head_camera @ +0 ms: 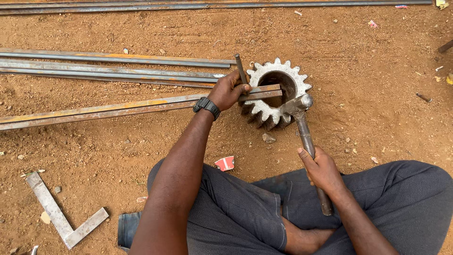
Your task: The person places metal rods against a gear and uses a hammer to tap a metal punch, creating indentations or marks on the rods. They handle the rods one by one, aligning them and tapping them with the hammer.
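Observation:
A big toothed steel gear [296, 78] lies flat on the red dirt, serving as a support. A long rusty angle bar [118, 109] rests with its end across the gear. My left hand [229, 89], with a black wristwatch, grips a short dark chisel [241, 68] upright on the bar near the gear's left rim. My right hand [323, 170] is closed around the metal handle of a hammer [302, 106], whose head sits on the gear's near right rim. I sit cross-legged in dark trousers.
Several long steel bars [108, 66] lie on the ground to the left, more along the top edge [212, 5]. An L-shaped steel piece [61, 219] lies lower left. A red-and-white scrap [225, 163], small stones and litter dot the dirt.

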